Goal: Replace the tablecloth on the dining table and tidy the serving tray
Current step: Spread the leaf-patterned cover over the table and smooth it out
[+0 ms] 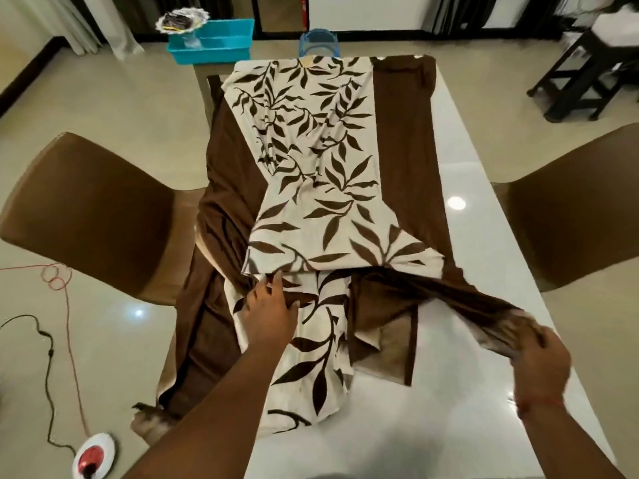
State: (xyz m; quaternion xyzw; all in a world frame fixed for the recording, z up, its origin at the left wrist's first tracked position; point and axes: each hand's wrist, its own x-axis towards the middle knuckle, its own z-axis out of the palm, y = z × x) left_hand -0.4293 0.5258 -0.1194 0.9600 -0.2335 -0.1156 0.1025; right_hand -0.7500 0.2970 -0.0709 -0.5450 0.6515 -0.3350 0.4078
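Tablecloth [321,174]: half-folded on table [484,271]. Left hand [268,314] spread flat on it; right hand [537,354], blurred, apparently pinching brown edge. Teal tray [221,46]: contents unclear.

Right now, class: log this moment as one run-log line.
stage: spreading tablecloth | left hand: on cloth fold | right hand: gripping brown edge | table: partly bare

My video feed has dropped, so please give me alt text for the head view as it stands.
A person's right hand grips the brown edge of a brown and cream leaf-print tablecloth, pulling it across a glossy white dining table, while the left hand rests on the cloth's folds. Brown chairs flank the table; a turquoise tray sits beyond the far end.
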